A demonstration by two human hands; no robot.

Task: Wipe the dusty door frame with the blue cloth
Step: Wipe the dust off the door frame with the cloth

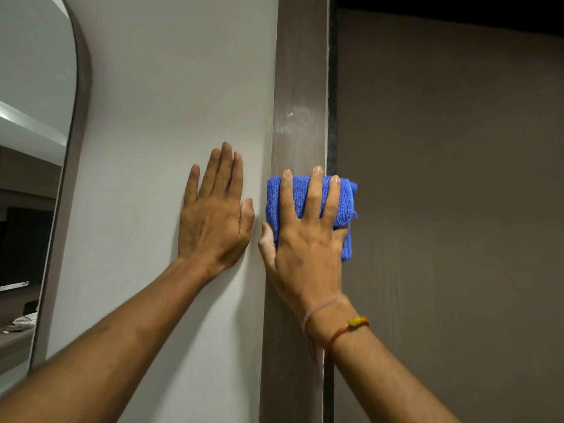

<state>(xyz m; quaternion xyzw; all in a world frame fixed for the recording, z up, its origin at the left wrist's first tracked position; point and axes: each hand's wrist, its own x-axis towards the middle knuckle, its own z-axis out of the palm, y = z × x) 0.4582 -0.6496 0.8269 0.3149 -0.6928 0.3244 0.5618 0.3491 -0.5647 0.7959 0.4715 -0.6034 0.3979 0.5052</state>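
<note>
Pressing the folded blue cloth (pixel 308 206) flat against the brown door frame (pixel 300 96) at centre frame: right hand (pixel 305 239), fingers spread over it; left hand (pixel 213 215) open, flat on white wall (pixel 171 87)

Both forearms bare, no sleeves visible. Right wrist: thin orange thread bracelet (pixel 348 328) with yellow knot, plus pale band (pixel 320 309).

Head view, facing forward, close to door frame (pixel 300 87)
</note>
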